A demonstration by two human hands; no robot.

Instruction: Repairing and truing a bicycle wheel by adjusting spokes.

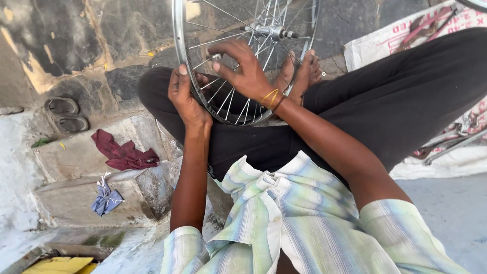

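Striped shirt cloth [304,223], pale green and blue, fills the near view, and from its rolled sleeves both forearms reach down to a bare bicycle wheel [243,61] standing upright on the person's crossed legs in black trousers [406,91], steadied by the bare feet [304,71] at its lower right side. The left hand [185,99] is closed around the metal rim at its lower left, thumb along the rim's edge. The right hand [246,71] reaches in among the spokes just below the hub [271,33], fingers curled and pinching near a small nipple or spoke end; whether it truly clasps one I cannot tell. No tyre or tube is on the rim, and the spokes look laced and in place, so I judge the work on the spokes to be under way rather than finished. Outward, on the stone floor to the left, lie a pair of sandals [66,114], a dark red rag [124,152] and a blue rag [105,199]; a printed white sack [375,45] is spread at the right edge.
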